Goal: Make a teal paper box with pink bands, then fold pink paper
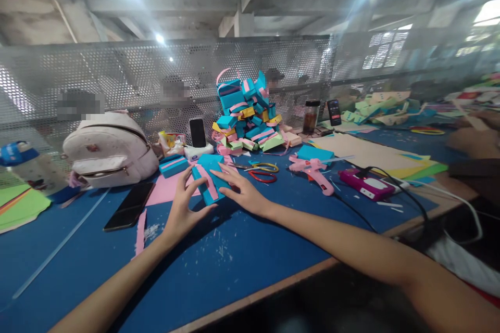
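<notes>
Held just over the blue table is a small blue paper box (211, 196) with a pink paper strip (205, 177) across it, tilted. My left hand (183, 207) grips its left side, with the thumb stretched out along the near edge. From the right, the fingers of my right hand (247, 195) press on the box's top and side. Another blue paper box (174, 166) with a pink band sits beyond my left hand. Pink paper (161, 190) lies on the table beside that hand. Scissors with red and yellow handles (262, 175) rest beyond my right hand.
A pile of paper boxes (238, 99) stands at the back. Left are a white backpack (113, 145), a dark phone (129, 207) and a bottle (39, 169). Right are a pink glue gun (312, 167), a magenta power bank (365, 184), cables and paper sheets. Another person's arm (474, 135) shows far right.
</notes>
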Action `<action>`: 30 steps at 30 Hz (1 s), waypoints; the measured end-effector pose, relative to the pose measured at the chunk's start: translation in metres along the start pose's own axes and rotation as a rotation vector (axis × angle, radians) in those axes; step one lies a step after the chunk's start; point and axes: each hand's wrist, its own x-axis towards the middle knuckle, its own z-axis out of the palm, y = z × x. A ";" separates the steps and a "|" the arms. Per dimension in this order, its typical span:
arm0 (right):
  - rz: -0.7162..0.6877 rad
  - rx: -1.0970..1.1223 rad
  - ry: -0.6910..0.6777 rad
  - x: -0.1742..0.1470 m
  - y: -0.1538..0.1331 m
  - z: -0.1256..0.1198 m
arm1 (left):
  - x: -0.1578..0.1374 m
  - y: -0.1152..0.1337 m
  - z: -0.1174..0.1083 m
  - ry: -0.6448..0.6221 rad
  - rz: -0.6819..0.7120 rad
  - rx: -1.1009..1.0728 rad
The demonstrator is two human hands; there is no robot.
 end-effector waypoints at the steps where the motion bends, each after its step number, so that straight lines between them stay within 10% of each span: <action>1: 0.001 0.000 0.000 0.000 0.000 0.000 | 0.000 0.000 0.000 -0.003 0.009 0.000; 30: -0.132 -0.045 -0.199 -0.002 -0.002 0.005 | -0.002 -0.003 0.003 0.048 -0.009 -0.036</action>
